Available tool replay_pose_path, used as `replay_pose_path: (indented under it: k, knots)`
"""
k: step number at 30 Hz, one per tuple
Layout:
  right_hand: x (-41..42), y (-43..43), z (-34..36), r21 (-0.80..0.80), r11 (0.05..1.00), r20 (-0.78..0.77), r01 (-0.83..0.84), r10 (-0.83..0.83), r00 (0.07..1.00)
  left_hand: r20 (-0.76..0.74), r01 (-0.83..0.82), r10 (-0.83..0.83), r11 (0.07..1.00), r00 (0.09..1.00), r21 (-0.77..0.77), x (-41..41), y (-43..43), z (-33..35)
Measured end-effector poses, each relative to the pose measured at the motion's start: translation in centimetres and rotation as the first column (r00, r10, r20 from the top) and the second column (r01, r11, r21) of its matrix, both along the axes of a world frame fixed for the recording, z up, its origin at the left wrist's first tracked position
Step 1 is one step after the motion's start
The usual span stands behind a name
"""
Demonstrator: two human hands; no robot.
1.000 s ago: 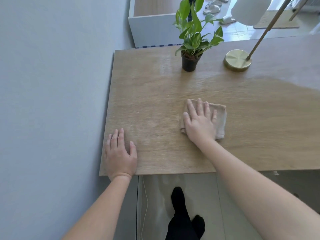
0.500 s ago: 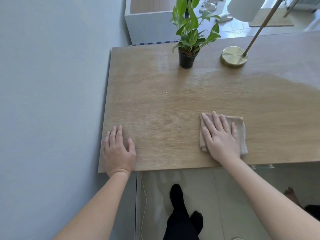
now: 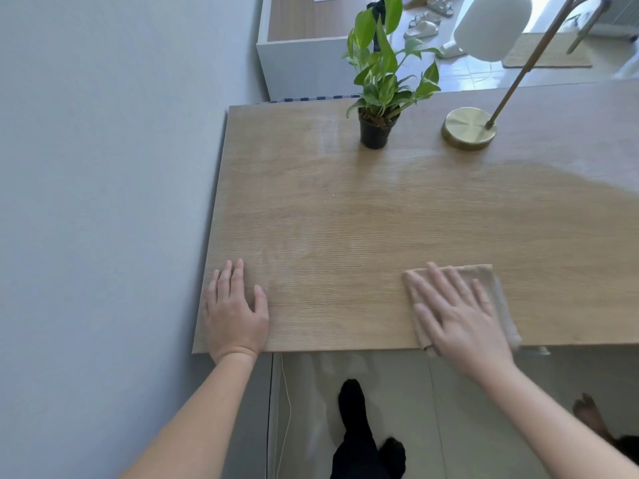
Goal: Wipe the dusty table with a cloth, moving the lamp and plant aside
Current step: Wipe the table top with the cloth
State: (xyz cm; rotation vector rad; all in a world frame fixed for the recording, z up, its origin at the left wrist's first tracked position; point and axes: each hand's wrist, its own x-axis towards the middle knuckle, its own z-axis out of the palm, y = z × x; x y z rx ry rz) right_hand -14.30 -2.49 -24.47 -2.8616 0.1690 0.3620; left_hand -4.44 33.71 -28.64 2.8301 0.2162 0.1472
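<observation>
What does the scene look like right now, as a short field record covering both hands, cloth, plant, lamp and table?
Left hand: flat on the table near its front left corner, no grip on anything.
Right hand: fingers straight, pressing the cloth at the front edge.
Cloth: beige, folded, under the right hand.
Plant: upright in black pot, far side, left of the lamp.
Lamp: brass base on table, apart from plant.
Table: paler hazy patch far right, possibly dust.

No readable text or labels

Plant [image 3: 380,98] left of lamp [image 3: 470,127] — on table [image 3: 345,219]
</observation>
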Motion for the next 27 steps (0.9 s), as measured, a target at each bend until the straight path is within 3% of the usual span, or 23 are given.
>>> replay_pose_path:
  k: [5,7,9,12,15,17,20,25,27]
  knots:
    - [11.1,-5.1,-0.3,0.023,0.907,0.035,0.421,-0.421,0.906,-0.007,-0.016,0.016,1.0,1.0,0.003,0.2,-0.2,0.0]
    - [16.6,-3.9,-0.6,0.018,0.862,0.037,0.507,-0.508,0.861,-0.01,-0.021,0.021,1.0,1.0,0.006,0.2,-0.3,0.1]
    - [20.9,-0.9,-0.7,0.04,0.881,0.026,0.472,-0.473,0.881,-0.01,-0.017,0.017,1.0,1.0,0.013,0.2,-0.2,0.2]
    - [23.6,5.2,-0.6,0.091,0.965,0.021,0.245,-0.248,0.969,-0.012,-0.01,0.011,1.0,1.0,0.018,0.3,-0.1,0.1]
    - [20.6,9.1,-0.7,0.116,0.992,0.038,-0.049,0.045,0.998,-0.012,-0.012,0.012,1.0,1.0,0.02,0.2,0.1,0.0]
    - [17.2,8.2,-0.8,0.105,0.982,0.048,-0.156,0.151,0.987,-0.009,-0.009,0.009,1.0,1.0,0.02,0.1,0.1,0.1]
    - [16.3,2.7,-0.6,0.055,0.996,0.048,-0.074,0.072,0.996,-0.001,-0.011,0.011,1.0,1.0,0.016,0.2,0.0,0.2]
    - [24.2,-2.1,0.0,0.049,0.938,0.024,0.343,-0.344,0.939,0.005,-0.004,0.004,1.0,1.0,0.026,0.4,0.0,0.0]
    - [26.5,0.1,0.1,0.063,0.946,0.013,0.317,-0.318,0.948,-0.004,-0.003,0.003,1.0,1.0,0.027,0.4,0.0,0.0]
